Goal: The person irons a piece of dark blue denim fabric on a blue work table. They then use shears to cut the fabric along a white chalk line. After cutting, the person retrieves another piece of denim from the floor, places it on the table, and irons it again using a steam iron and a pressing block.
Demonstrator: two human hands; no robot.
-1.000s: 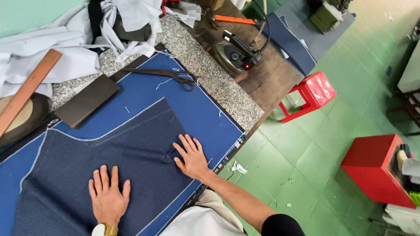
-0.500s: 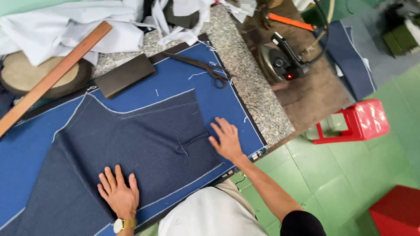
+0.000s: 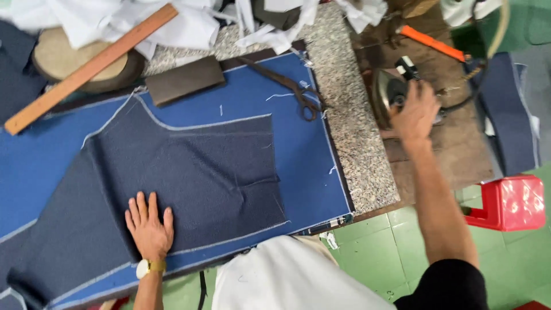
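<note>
The left hand (image 3: 149, 223) is lying flat, fingers spread, on the dark navy cut piece of cloth (image 3: 189, 172), near its lower edge; it is gripping nothing and is probably pressing the cloth down so that it is staying smooth and not sliding. The right hand (image 3: 414, 112) is reaching far to the right and is closing over the handle of the iron (image 3: 393, 92), which is sitting on the wooden side table (image 3: 459, 155) beside the main surface. How tight this grip is, I cannot tell, because the back of the hand is hiding the handle.

The navy piece is lying spread on a bright blue cloth (image 3: 298, 149) that is covering the surface, with pale chalk lines running along its edges. A pair of scissors (image 3: 290, 89) is lying above it on the blue cloth, well apart from both hands. A long wooden ruler (image 3: 92, 66) is resting tilted at the upper left, over a round padded cushion (image 3: 60, 57) and white fabric scraps (image 3: 189, 23). A flat dark block (image 3: 183, 79) is lying just above the navy piece. A red plastic stool (image 3: 508, 204) is standing on the green floor (image 3: 390, 252).
</note>
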